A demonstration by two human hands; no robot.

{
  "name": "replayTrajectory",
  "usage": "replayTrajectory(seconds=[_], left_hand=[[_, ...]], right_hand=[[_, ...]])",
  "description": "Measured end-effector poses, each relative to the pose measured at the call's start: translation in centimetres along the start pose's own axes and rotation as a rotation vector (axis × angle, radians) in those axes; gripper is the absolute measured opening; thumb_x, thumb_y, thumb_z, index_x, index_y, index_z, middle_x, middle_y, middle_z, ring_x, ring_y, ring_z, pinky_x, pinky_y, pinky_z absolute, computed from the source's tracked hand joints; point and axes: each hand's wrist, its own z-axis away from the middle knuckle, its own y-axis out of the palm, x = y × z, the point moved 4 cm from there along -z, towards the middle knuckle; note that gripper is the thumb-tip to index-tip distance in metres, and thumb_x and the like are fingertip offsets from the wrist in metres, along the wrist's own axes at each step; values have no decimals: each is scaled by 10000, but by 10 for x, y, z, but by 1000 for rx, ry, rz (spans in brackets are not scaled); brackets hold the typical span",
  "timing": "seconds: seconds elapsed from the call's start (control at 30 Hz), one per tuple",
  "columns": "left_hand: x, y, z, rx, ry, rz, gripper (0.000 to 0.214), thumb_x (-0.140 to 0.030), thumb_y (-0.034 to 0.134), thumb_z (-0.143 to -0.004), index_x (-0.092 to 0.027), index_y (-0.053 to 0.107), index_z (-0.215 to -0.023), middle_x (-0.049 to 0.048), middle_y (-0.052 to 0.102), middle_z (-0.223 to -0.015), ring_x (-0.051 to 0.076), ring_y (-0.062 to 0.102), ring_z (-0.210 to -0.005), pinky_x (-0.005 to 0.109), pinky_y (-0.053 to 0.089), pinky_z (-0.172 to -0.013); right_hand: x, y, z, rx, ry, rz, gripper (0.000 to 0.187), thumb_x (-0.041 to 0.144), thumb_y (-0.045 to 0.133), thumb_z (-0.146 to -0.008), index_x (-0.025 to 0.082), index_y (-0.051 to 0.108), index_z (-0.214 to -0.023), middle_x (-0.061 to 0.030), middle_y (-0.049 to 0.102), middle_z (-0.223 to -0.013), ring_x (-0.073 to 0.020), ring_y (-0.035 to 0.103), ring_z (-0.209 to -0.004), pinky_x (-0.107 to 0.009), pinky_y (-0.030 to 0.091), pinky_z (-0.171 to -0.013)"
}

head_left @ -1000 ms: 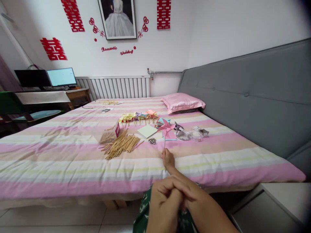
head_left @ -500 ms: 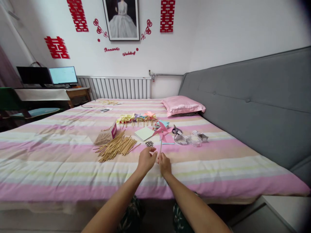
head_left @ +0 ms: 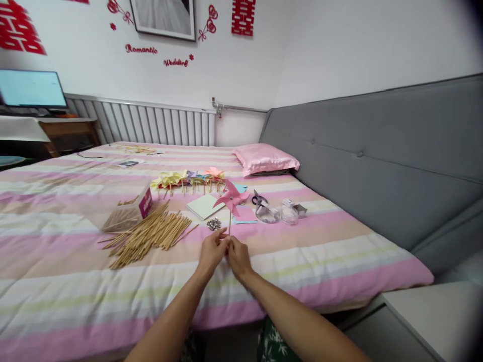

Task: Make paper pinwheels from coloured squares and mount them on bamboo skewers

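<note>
A pink paper pinwheel (head_left: 232, 198) stands upright on a thin wooden stick in front of me, just over the bed. My right hand (head_left: 239, 256) is closed round the lower part of that stick. Against it, my left hand (head_left: 212, 251) has its thumb and curled fingers at the same spot on the stick, the index finger a little raised. The stick's lower end is hidden by the hands. Just beyond my left hand lies a small heap of shiny metal pieces (head_left: 214, 224). Pale green square paper (head_left: 206, 206) and pink paper sheets (head_left: 244, 215) lie behind the hands.
Left of the hands, loose wooden sticks (head_left: 154, 234) spread beside a clear box (head_left: 123, 216) of more sticks. Farther back is a row of finished pinwheels (head_left: 169, 179). Scissors (head_left: 258, 198), tape rolls (head_left: 267, 213) and a pink pillow (head_left: 266, 159) are to the right.
The view has swung to the right, so the bed things sit farther left. My left hand has closed in against my right hand at the stick. The pinwheel stays upright in my grip.
</note>
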Motion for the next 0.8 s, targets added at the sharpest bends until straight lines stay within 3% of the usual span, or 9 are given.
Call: replayTrajectory(seconds=[0.2,0.47,0.53,0.63,0.8], left_hand=[[5,-10,-12,3,12,89,376,-358,626,-718,-86,691,-969,-39,507,-448,92,427,-388,208,365,-399],[17,-23,-17,71,8,162,329,-429,649,-674,-112,710,-735,-10,556,-484,108,483,-446,210,363,-446],[19,-21,-17,60,6,161,312,-420,663,-662,-116,713,-713,-3,573,-502,109,491,-469,212,373,-476],[20,-18,-17,32,-15,158,315,-422,666,-656,-112,716,-687,-5,558,-477,102,467,-451,213,355,-471],[20,-20,-15,-15,-42,177,330,-425,689,-628,-111,730,-720,31,621,-557,118,511,-506,225,383,-505]], right_hand=[[14,10,-12,55,-41,-56,419,418,284,-933,188,602,-789,2,598,-592,-138,552,-530,-228,381,-522],[-7,16,-12,109,21,-163,240,360,436,-857,187,585,-780,47,523,-486,-111,455,-392,-210,350,-406],[-11,9,-13,36,49,-188,195,304,423,-838,185,560,-911,29,595,-614,-101,458,-394,-214,369,-409],[-5,-10,-19,-140,64,-182,310,266,453,-800,195,474,-1101,-36,633,-924,-104,524,-504,-233,419,-496],[40,-53,-47,-507,66,-207,344,318,427,-832,199,486,-1149,-51,641,-949,-135,557,-639,-265,434,-619]])
